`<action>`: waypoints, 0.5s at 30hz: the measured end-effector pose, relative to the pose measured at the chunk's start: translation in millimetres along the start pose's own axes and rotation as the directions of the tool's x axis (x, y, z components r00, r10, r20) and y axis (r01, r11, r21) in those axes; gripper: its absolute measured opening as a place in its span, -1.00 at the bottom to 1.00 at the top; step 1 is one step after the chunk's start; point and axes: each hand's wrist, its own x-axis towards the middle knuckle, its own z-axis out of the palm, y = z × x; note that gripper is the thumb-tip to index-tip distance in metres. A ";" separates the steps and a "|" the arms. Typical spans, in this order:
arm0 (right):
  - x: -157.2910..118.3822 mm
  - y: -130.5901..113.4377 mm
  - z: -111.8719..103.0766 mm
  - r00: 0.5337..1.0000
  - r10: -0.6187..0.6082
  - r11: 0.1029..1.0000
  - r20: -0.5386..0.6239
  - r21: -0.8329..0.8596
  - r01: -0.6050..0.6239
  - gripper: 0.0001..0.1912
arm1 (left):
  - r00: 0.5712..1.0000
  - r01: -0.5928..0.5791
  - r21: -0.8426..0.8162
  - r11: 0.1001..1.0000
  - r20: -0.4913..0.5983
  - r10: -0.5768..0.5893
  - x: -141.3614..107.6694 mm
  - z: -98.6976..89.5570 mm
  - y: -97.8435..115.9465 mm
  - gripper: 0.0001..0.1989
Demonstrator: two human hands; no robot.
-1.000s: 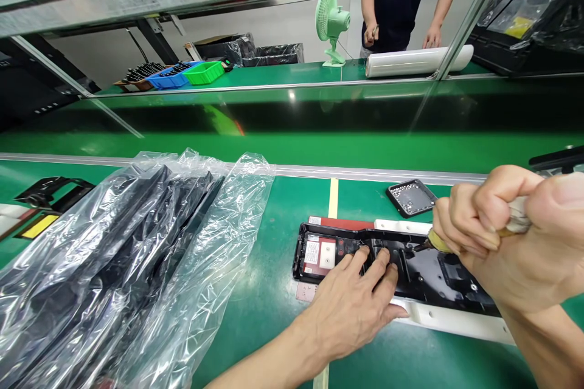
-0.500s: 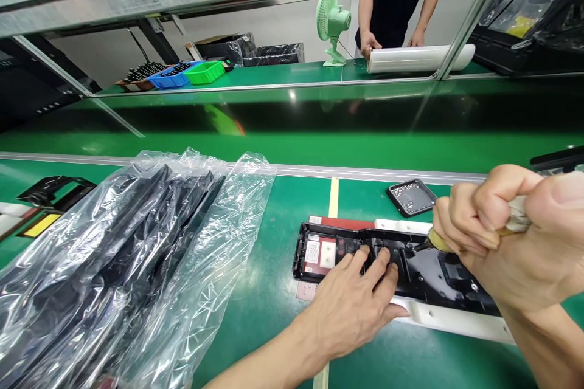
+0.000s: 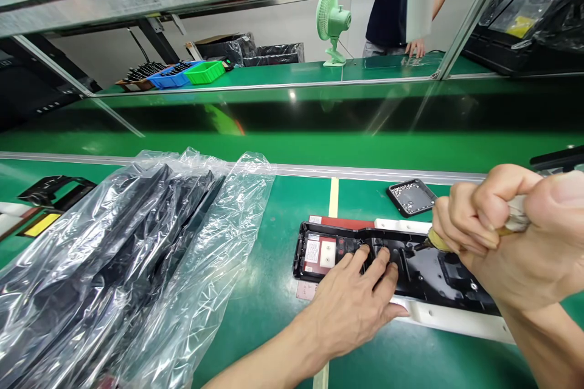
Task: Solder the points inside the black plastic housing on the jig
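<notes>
A long black plastic housing [image 3: 424, 273] lies in a white and red fixture [image 3: 456, 319] on the green bench. My left hand [image 3: 351, 304] rests on the housing with its fingers spread, pressing on its middle part; the thumb lies at the fixture's near edge. My right hand [image 3: 506, 231] is wrapped round the handle of a screwdriver [image 3: 438, 240], whose tip touches the inside of the housing just right of my left fingertips. Behind the housing sits a small black tray [image 3: 411, 197] with many small screws.
Clear plastic bags with black parts [image 3: 137, 267] cover the bench on the left. Farther left is a black frame [image 3: 57, 191]. Across the bench stand a green fan [image 3: 333, 24], a green bin [image 3: 205, 72], a blue bin [image 3: 171, 76] and a person [image 3: 387, 18] holding a whitish roll [image 3: 420, 9].
The person across the bench has raised the roll from lying flat to upright and shifted right. My hands, the screwdriver and the housing show no visible movement.
</notes>
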 end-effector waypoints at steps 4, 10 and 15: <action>-0.2 -1.0 -1.8 1.000 0.007 1.000 -0.001 0.007 -0.007 -0.46 | 1.000 -0.001 -0.001 1.000 0.002 0.001 -0.6 -0.6 1.1 -0.42; 0.6 -1.3 -1.5 1.000 -0.013 1.000 0.007 -0.005 0.013 -0.45 | 1.000 0.000 0.004 1.000 -0.011 0.000 -0.8 0.2 0.4 -0.42; 1.8 -2.6 -2.1 0.999 -0.007 1.000 0.034 -0.017 0.008 -0.44 | 1.000 0.000 0.001 1.000 -0.006 0.000 -1.0 0.8 0.4 -0.42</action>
